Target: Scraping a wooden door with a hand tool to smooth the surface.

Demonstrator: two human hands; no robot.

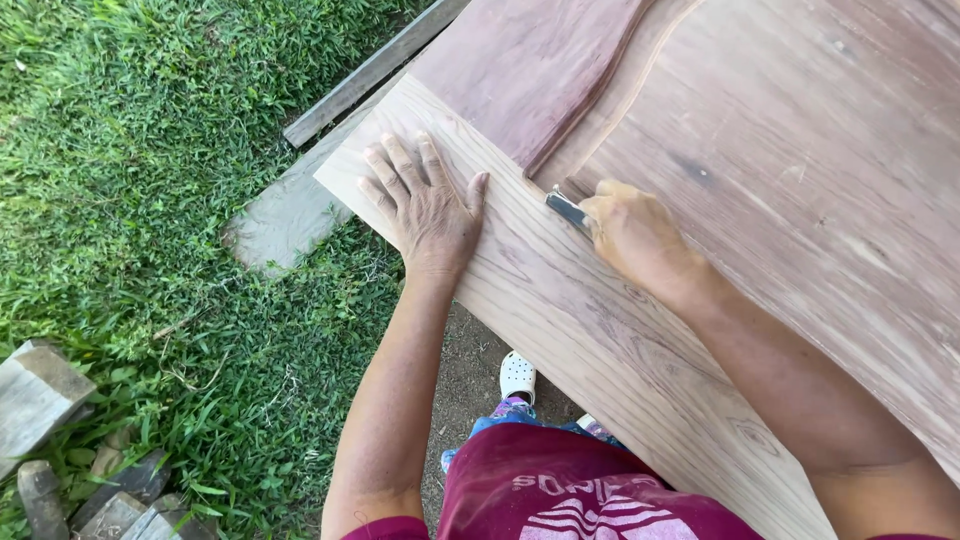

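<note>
Nearest the camera, at the bottom edge, a maroon shirt (560, 500) fills the view, and just beyond it a white clog (517, 375) stands on bare dirt beside the grass (130, 150). At the lower left, grey wooden offcuts (40, 395) lie in that grass.

Further out, both forearms reach onto a large wooden slab (600, 330) that runs from the lower right up to the far left. The slab is the thing being worked: its near strip is pale and clean, its far part reddish and dull. It looks heavy, stiff and hard, not something to lift with one arm; I judge it best steadied by pressing down flat near its edge.

That is how the left hand (425, 205) lies, fingers spread open and palm flat on the pale strip near the slab's far-left corner, holding nothing. Just to its right, well within reach but apart from it, the right hand (635, 235) is closed around a small metal-bladed tool (566, 209), whose tip meets the wood at the line between the pale and reddish areas.

Farthest off, past the slab's corner, a grey plank (370, 72) lies slanting across a flat grey slab of concrete (285, 215).
</note>
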